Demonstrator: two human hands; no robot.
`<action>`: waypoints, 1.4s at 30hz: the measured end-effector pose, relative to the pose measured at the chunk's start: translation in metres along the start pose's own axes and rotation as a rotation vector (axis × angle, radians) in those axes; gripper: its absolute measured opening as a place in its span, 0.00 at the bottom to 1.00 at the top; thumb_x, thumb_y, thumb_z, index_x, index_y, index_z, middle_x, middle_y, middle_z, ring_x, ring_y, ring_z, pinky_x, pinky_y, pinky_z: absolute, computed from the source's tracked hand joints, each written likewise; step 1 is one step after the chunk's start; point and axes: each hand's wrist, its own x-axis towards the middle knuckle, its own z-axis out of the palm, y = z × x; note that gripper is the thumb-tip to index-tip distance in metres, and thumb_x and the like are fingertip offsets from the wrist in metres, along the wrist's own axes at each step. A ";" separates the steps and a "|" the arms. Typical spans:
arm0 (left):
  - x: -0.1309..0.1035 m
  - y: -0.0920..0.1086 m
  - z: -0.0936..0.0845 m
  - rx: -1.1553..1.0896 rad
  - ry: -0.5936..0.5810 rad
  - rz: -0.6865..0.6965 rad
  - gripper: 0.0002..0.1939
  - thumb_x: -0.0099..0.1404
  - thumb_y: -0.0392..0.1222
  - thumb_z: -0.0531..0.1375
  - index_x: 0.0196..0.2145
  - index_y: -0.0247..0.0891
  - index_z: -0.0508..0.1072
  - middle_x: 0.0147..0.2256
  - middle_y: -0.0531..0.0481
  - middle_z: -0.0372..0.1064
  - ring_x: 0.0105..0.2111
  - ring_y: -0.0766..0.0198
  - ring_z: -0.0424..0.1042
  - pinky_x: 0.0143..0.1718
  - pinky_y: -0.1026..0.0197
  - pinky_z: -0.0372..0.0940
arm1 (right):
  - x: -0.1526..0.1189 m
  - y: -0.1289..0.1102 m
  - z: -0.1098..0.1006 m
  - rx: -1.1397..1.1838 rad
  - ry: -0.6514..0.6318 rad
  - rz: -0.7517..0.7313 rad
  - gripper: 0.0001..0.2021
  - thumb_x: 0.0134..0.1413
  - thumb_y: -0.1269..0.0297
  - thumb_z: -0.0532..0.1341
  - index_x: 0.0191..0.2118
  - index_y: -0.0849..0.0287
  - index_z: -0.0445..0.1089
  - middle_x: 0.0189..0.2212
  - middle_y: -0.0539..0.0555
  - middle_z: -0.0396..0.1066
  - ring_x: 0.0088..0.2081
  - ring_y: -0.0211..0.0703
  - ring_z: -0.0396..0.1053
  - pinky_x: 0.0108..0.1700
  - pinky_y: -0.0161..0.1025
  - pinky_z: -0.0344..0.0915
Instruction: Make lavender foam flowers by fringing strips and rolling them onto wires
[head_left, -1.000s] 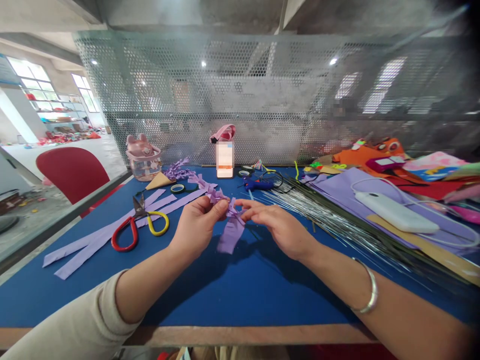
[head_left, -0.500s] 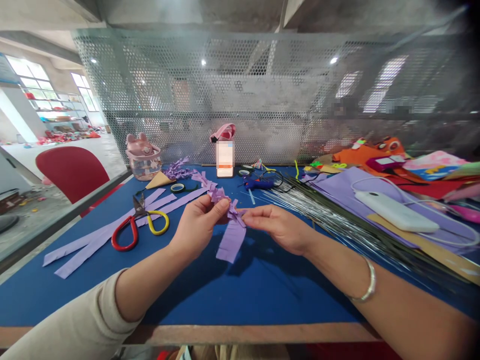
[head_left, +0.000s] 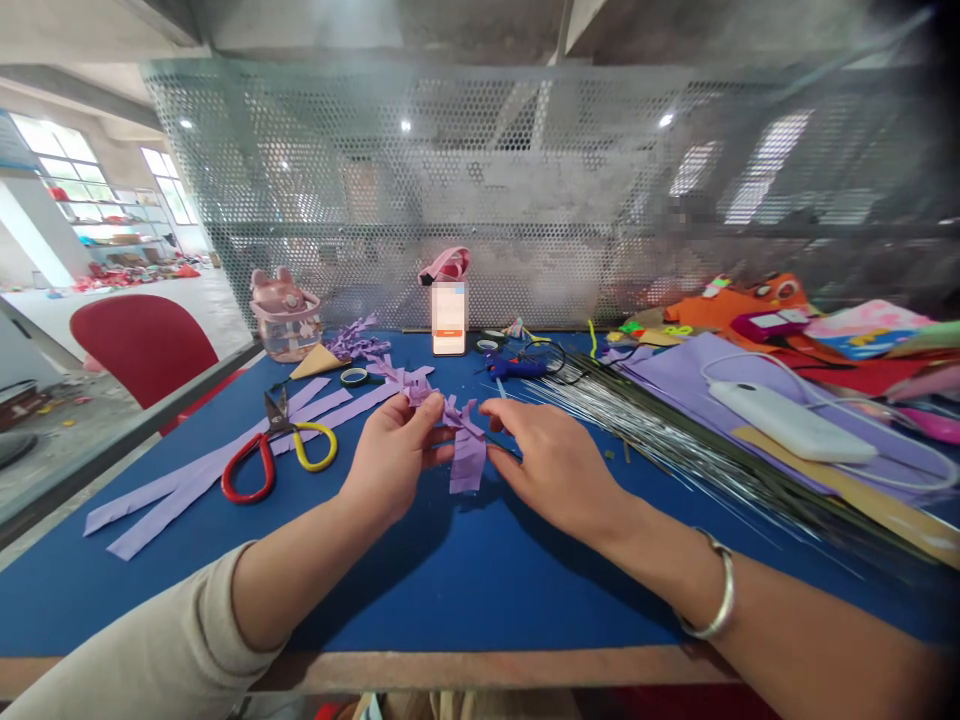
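Observation:
A lilac strip of fringed crepe paper (head_left: 468,462), bunched and twisted along its upper part, hangs between my hands above the blue table. My left hand (head_left: 394,450) pinches the bunched part between thumb and fingers. The loose, flat end of the strip dangles to the right of those fingertips. My right hand (head_left: 559,460) is just right of that end, thumb and fingers apart. A thin dark line, perhaps a wire, shows by its thumb; whether the hand touches it I cannot tell. Scissors (head_left: 279,430) with one red and one yellow handle lie left of my left hand.
Long lilac strips (head_left: 172,500) lie under the scissors. A roll of green tape (head_left: 355,377), a phone (head_left: 449,320) and a clear bottle (head_left: 286,325) stand further back. Wire stems (head_left: 637,420), a blue glue gun (head_left: 514,366) and a white power bank (head_left: 791,420) lie to the right.
My right hand's fingers have parted from their pinch at the strip and moved slightly right. The strip's hanging end has swung more upright, and my left hand still holds the bunched part.

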 end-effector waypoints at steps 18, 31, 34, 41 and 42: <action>0.005 -0.002 -0.009 -0.014 -0.258 0.081 0.15 0.52 0.46 0.68 0.34 0.35 0.73 0.30 0.50 0.73 0.29 0.69 0.72 0.32 0.65 0.68 | 0.008 0.002 0.006 1.117 -0.286 0.441 0.12 0.52 0.56 0.58 0.26 0.60 0.68 0.21 0.50 0.68 0.24 0.38 0.67 0.29 0.36 0.65; 0.015 0.003 -0.015 -0.025 -0.231 0.151 0.23 0.52 0.47 0.68 0.44 0.36 0.70 0.39 0.45 0.74 0.38 0.62 0.74 0.43 0.57 0.68 | 0.001 0.008 0.010 0.394 0.106 0.115 0.10 0.55 0.69 0.55 0.30 0.58 0.74 0.27 0.52 0.76 0.29 0.40 0.70 0.33 0.35 0.60; 0.017 0.000 -0.018 -0.005 -0.312 0.129 0.26 0.52 0.51 0.67 0.47 0.39 0.69 0.45 0.45 0.72 0.42 0.61 0.72 0.42 0.58 0.67 | 0.004 0.003 0.009 0.636 0.052 0.311 0.10 0.53 0.64 0.57 0.25 0.59 0.72 0.21 0.49 0.71 0.24 0.37 0.65 0.27 0.33 0.58; 0.017 -0.008 -0.015 0.096 -0.153 0.133 0.24 0.52 0.50 0.68 0.43 0.37 0.70 0.36 0.50 0.71 0.33 0.68 0.72 0.32 0.67 0.66 | 0.002 0.000 0.016 0.587 0.020 0.289 0.12 0.56 0.62 0.56 0.25 0.59 0.71 0.22 0.50 0.72 0.25 0.39 0.66 0.28 0.34 0.58; 0.018 -0.005 -0.015 0.053 -0.094 0.169 0.25 0.53 0.50 0.67 0.46 0.39 0.67 0.36 0.51 0.71 0.32 0.69 0.72 0.31 0.68 0.66 | 0.001 0.001 0.017 0.500 0.018 0.213 0.12 0.57 0.64 0.55 0.28 0.59 0.73 0.26 0.52 0.75 0.28 0.40 0.69 0.31 0.35 0.60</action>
